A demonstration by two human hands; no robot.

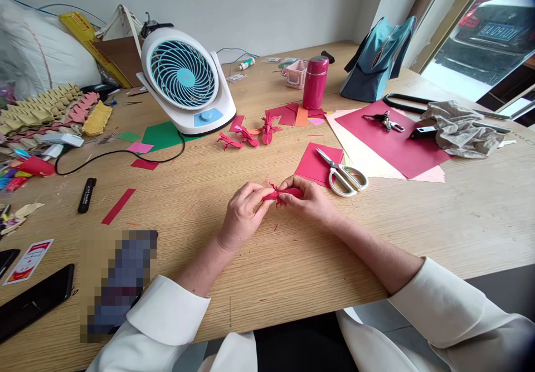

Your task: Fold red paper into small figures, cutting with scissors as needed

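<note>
Between both hands, just above the wooden table (200, 260), is a small red folded paper piece (276, 194) with cut, spiky edges. My left hand (243, 214) pinches its left end with thumb and fingers. The right end is pinched by my right hand (308, 198). White-handled scissors (343, 178) lie right of my right hand, partly on a square of red paper (312, 162). Beyond the hands, several red folded paper figures (247, 136) stand in a group near the fan.
A white fan (184, 79) stands at the back left, its black cable curving leftward. A pink bottle (315, 83) and a blue bag (378, 62) stand farther back. Large red paper (388, 143) lies right; a marker (87, 195) and phone (35, 302) lie left.
</note>
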